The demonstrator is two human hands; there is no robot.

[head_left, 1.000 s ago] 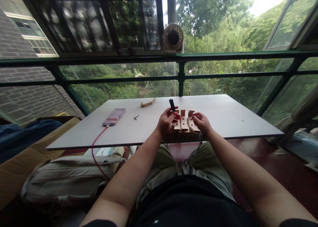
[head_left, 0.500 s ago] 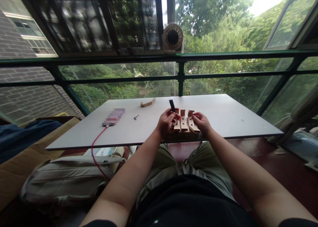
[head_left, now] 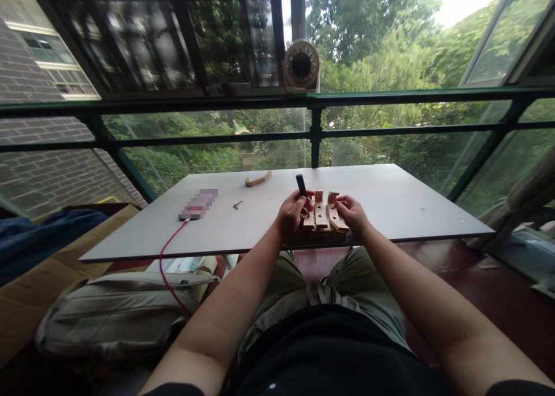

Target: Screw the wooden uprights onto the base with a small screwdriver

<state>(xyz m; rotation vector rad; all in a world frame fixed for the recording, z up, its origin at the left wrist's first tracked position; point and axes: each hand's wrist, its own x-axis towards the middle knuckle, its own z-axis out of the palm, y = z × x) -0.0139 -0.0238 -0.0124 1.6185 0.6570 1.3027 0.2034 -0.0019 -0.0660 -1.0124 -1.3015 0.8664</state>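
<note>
A small wooden assembly [head_left: 323, 217] of three upright curved slats on a base sits at the near edge of the white table [head_left: 390, 205]. My left hand [head_left: 289, 214] is closed round a black-handled screwdriver [head_left: 300, 185], its tip down at the left slat. My right hand [head_left: 353, 214] grips the right side of the wooden assembly, fingers curled on the right slat.
A loose curved wooden piece [head_left: 258, 180] lies farther back on the table, a small screw [head_left: 237, 204] to the left, and a phone [head_left: 198, 204] with a red cable [head_left: 167, 263] hanging off the table edge. A grey bag [head_left: 121, 309] and cardboard lie on the floor at left. Window railing stands behind.
The screwdriver handle has tilted slightly more upright in my left hand. My right hand and the wooden assembly have stayed put.
</note>
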